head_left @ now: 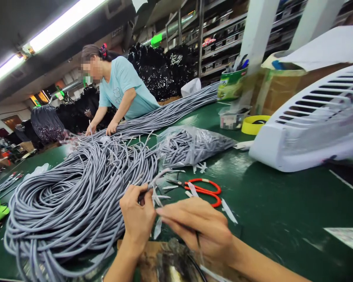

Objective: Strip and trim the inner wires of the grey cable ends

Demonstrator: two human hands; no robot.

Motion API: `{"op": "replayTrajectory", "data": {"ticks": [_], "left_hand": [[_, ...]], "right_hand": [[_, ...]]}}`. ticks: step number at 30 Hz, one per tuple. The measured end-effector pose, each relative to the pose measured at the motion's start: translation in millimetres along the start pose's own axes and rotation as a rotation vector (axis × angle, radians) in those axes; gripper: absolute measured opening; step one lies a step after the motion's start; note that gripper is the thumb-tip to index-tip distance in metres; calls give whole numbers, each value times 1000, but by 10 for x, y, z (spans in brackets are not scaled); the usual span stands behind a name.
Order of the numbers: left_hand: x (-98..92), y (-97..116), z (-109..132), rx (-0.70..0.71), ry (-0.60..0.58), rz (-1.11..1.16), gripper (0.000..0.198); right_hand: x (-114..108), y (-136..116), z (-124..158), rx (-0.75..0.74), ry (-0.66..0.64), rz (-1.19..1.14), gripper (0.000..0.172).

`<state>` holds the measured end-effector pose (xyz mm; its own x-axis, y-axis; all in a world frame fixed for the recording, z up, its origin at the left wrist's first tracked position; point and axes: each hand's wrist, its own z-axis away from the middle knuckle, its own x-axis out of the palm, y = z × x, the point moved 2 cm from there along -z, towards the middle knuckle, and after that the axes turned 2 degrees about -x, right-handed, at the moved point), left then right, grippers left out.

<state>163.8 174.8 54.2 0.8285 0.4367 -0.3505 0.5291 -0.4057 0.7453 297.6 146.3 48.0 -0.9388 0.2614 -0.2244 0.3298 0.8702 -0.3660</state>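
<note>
My left hand [137,213] is closed around a grey cable [159,176], whose pale end points up and to the right. Close beside it, my right hand [201,223] pinches the tip of a thin white strip [157,199] that hangs by the cable. Something thin and dark shows under the right fingers; I cannot make out what it is. Scissors with red handles [207,191] lie just beyond my right hand, among loose white scraps [229,211]. A large coil of grey cables [73,196] spreads to the left of my hands.
A clear bag of short grey pieces [191,147] lies ahead on the green table [282,203]. To the right are a white slatted plastic housing [312,121], yellow tape [254,124] and a green can of pens [232,82]. Across the table, a person [120,86] handles the cables.
</note>
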Motion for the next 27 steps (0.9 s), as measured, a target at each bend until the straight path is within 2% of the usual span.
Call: {"op": "replayTrajectory", "data": {"ticks": [2,6,10,13,18,23,27], "left_hand": [[-1,-27,-33,-97,-13,44,6],[18,-23,-63,-228,-131,180,14],[58,34,-15,-177,-238,193,19],[102,49,25,-215,-281,304,16],[155,53,39,-461,-344,570,31],[149,74,25,-467,-306,558,33],[215,63,66,-543,-336,611,40]], "right_hand": [[-32,14,-1,65,34,9,12],[-41,214,-85,442,142,70,16],[34,378,-149,665,36,-126,24],[79,399,-133,696,3,-257,22],[108,406,-86,752,55,-372,21],[87,409,-92,727,19,-347,19],[76,368,-97,655,117,-275,15]]}}
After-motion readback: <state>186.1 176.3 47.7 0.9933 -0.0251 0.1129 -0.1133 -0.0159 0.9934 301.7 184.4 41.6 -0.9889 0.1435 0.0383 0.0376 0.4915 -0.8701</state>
